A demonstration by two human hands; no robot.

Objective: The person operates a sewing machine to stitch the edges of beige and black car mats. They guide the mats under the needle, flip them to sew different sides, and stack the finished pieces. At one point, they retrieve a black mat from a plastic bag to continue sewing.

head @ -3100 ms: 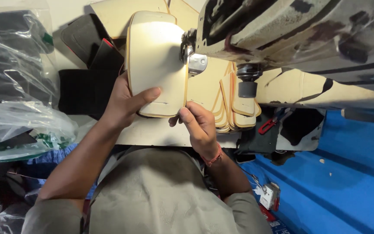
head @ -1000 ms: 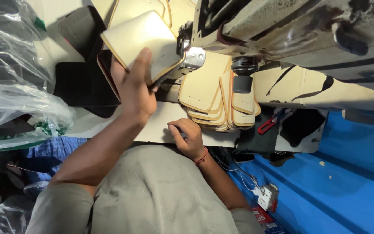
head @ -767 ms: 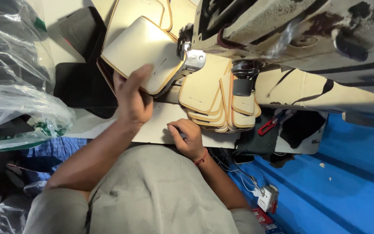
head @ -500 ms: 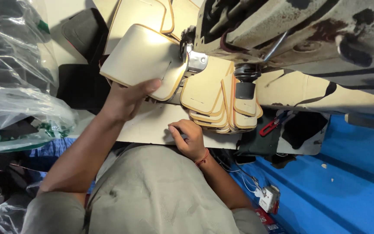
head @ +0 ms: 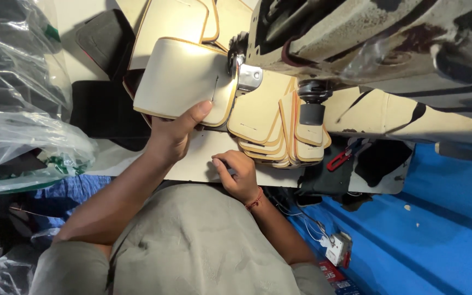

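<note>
Beside our work we see clear plastic bags bulging at one side, with black panels just next to them. A pair of red-handled snips lies near the table's far edge, a blue surface stretches beyond it, and a white plug adapter trails thin wires.

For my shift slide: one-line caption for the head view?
Left hand holds a cream panel at the sewing machine; right hand rests on the table.

Sewing workshop: industrial machine, stacked cut pcs (tan).
</note>
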